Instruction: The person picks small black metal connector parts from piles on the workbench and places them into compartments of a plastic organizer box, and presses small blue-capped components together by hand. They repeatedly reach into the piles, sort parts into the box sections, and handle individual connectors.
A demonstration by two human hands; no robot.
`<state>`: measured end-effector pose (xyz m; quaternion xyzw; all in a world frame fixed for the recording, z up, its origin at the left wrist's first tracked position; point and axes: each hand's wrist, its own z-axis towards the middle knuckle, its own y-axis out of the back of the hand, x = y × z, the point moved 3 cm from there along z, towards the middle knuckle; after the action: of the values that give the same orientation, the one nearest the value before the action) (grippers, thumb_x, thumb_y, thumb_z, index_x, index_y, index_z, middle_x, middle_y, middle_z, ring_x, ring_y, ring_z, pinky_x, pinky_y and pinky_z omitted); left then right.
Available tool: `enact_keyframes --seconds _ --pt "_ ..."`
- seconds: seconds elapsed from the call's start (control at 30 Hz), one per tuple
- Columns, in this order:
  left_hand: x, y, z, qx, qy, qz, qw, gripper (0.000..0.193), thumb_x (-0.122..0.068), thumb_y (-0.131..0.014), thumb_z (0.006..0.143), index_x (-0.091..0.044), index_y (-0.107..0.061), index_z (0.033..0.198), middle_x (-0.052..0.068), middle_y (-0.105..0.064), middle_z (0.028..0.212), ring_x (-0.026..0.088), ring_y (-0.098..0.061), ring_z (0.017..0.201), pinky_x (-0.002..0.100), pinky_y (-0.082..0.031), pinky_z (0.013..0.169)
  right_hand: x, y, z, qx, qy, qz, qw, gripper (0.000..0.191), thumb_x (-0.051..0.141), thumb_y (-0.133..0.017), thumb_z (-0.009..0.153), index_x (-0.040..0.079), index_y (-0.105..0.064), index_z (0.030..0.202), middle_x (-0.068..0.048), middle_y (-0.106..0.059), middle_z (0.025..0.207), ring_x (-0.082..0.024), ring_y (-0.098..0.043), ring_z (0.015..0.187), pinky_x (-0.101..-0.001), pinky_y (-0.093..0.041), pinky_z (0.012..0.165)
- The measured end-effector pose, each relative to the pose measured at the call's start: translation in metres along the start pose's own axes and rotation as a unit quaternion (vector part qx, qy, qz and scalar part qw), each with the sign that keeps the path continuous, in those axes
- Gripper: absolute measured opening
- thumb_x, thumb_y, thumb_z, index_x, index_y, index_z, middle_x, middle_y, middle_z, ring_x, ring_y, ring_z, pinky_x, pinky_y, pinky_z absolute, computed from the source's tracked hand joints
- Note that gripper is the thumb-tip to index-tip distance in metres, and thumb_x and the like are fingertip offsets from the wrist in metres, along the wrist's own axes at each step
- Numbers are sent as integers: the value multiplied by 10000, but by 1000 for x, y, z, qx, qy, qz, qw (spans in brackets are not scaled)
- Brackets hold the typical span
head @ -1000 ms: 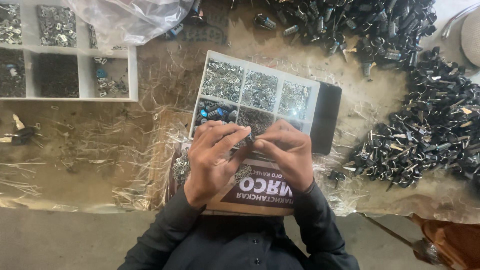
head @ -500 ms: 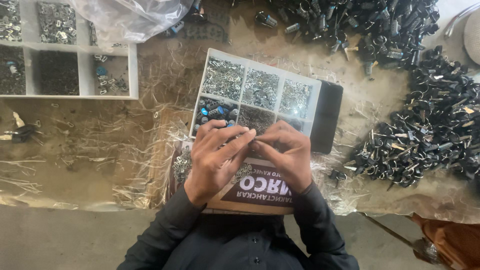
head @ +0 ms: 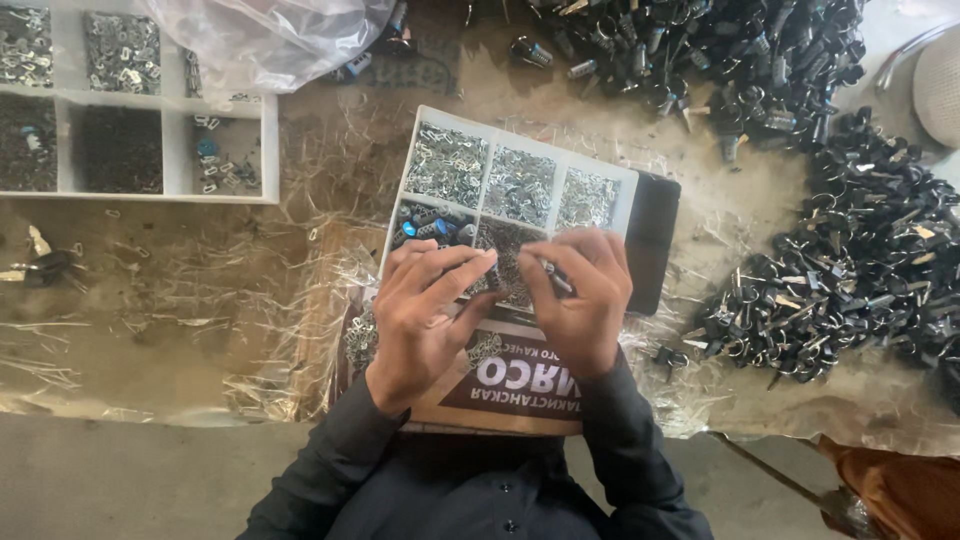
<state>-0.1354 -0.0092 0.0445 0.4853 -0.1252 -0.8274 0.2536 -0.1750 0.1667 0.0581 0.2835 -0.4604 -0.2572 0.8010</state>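
Two hands: over the near edge of a white compartment tray (head: 455, 128), fingertips close together.
Left hand (head: 425, 315): fingers extended toward the right hand, touching it or nearly so; contents, if any, cannot be told.
Right hand (head: 580, 300): pinching a small slim metal part (head: 552, 276) between thumb and fingers.
Step, as judged: fitting or sorting one small part above the tray.
Next move, as judged: needs fine fingertip alignment, steady wrists.
Tray: compartments of small metal pieces; resting on a printed cardboard box (head: 520, 385).
Worktop (head: 180, 290): brown, covered in crinkled clear film.
Surroundings: second divided tray (head: 265, 150) far left; heap of dark keys (head: 860, 260) right; plastic bag (head: 270, 40) above.
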Motion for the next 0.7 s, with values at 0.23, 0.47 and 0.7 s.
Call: enact_keyframes --seconds 0.23,0.47,0.7 --pt "1 -1 -1 0 -11 7 1000 357 -119 -830 864 -114 -736 1208 35 -722 1164 234 -667 1067 420 -467 1066 8 4 -5 72 9 74 995 98 45 -767 877 62 -768 974 -70 -669 963 -252 -603 939 -351 -484 824" --pt "-3 1 -1 12 -30 19 999 359 -77 -793 882 -96 -735 1236 49 -718 1179 250 -668 1061 425 -470 1065 5 6 -5 99 0 80 992 108 43 -778 850 53 -770 957 -55 -666 930 -235 -614 890 -343 -485 785" --pt "-10 -3 -1 22 -68 -22 997 356 -39 -782 836 -61 -747 1190 81 -726 1161 247 -679 1056 440 -509 1056 -31 6 2 208 -135 276 929 137 106 -825 821 68 -792 947 -55 -681 903 -230 -648 828 -318 -509 739"
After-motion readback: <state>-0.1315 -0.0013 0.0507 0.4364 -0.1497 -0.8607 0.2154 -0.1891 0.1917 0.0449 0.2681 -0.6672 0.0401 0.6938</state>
